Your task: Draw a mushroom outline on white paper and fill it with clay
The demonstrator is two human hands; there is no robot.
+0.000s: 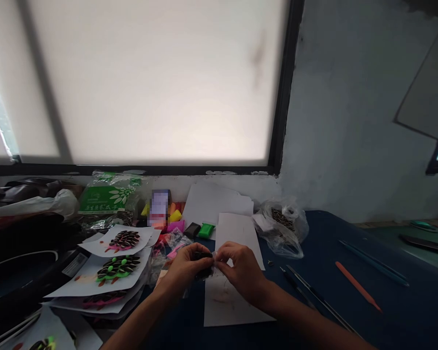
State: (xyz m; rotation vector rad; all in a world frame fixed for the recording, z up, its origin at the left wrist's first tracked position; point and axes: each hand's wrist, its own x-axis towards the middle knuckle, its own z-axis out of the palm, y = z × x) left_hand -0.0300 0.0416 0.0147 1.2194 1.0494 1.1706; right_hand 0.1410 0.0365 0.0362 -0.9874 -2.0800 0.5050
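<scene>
Between both sets of fingers, left hand [186, 267] and right hand [241, 267] pinch a small dark lump [203, 255], too blurred to identify, above a white sheet [229, 301] on the dark surface [387, 316]. Left of the fingers lie seed-picture sheets [118, 266]; right, thin tools [314, 294].

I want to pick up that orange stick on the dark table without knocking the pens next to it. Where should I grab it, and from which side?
Judging by its pose, take the orange stick at mid-length, pinching across its thin width from straight above. It lies flat and alone on the dark table, the teal pens and black pens well apart on either side.
</scene>
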